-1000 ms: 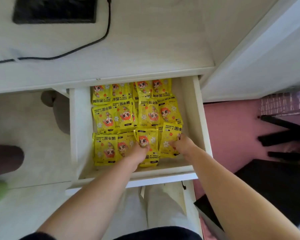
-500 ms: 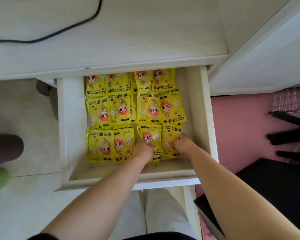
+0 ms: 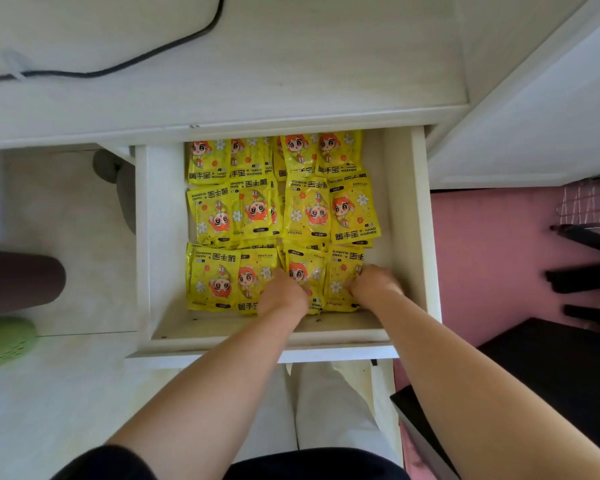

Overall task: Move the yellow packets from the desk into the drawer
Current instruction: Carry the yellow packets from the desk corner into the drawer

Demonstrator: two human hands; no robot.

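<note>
Left hand (image 3: 283, 294) and right hand (image 3: 374, 281) rest on packets (image 3: 352, 216) in drawer (image 3: 161, 237); finger grip unclear. Yellow, cartoon faces, "HAND WARMER", "MAIYIJIA".

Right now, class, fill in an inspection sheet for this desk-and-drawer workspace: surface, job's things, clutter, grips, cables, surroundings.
Surface: white wooden desk top, no packets on the visible part.
Job's things: yellow printed hand-warmer packets lie in three rows in the open white drawer.
Clutter: nothing seen.
Grips: left hand and right hand rest on front-row packets; the grip itself is hidden.
Cables: black cable runs across the desk top.
Surroundings: pink floor on the right; green shoe on the left.
</note>
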